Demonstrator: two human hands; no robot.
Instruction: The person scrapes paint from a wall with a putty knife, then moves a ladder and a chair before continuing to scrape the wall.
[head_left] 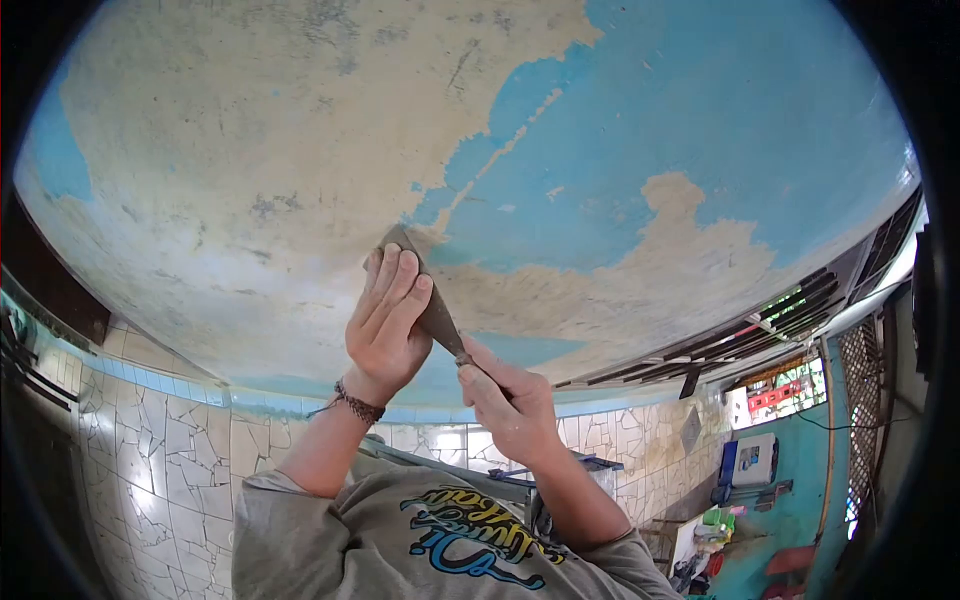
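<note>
A broad, grey-brown metal scraper [439,318] leans diagonally against a painted surface, its wide end up and to the left. My right hand [513,408] is closed round its narrow handle end, the thumb lying along it. My left hand [388,315], with a dark braided bracelet at the wrist, is pressed to the blade with its fingers close together near the top edge; its thumb is hidden. The blade's tip touches the boundary between bare beige plaster [250,130] and peeling blue paint [600,170]. A thin bare strip runs through the blue above the blade.
Wooden slats [780,320] line the right edge of the surface. Below are a wall of irregular pale tiles [170,480], metal bars behind my torso, and a cluttered table [690,540] by a teal wall [790,450]. A dark frame [50,280] stands at left.
</note>
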